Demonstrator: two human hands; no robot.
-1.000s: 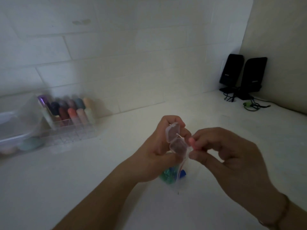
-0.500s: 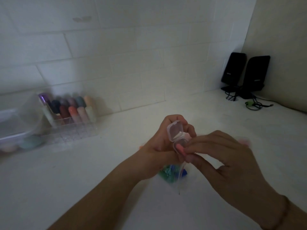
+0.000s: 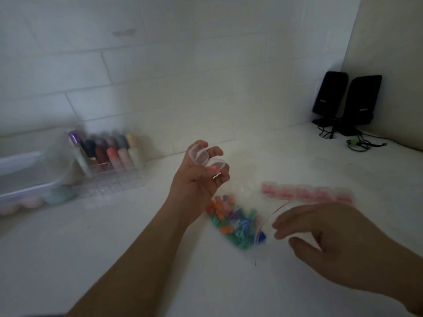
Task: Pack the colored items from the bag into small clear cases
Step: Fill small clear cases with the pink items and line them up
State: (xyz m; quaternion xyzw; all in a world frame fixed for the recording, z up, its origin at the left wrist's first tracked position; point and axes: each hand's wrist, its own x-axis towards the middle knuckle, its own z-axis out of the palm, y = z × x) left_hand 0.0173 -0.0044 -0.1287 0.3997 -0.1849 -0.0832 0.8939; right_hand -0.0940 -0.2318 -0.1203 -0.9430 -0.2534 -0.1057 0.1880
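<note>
Pink item sits inside open clear case (image 3: 207, 160), cradled by curled fingers of left hand (image 3: 199, 179) above counter (image 3: 114, 236). Five filled cases (image 3: 306, 193) line up mid-counter. Zip bag (image 3: 238, 220) nearby, many colored pieces left; right hand (image 3: 325, 239) reaches its mouth, fingers loosely apart.

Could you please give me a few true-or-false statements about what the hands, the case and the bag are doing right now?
1. The left hand holds an open clear case. True.
2. The case is empty. False: a pink item lies in it.
3. The right hand grips the case. False: it reaches toward the bag on the table.
4. A row of pink-filled cases lies beyond the bag. True.
</note>
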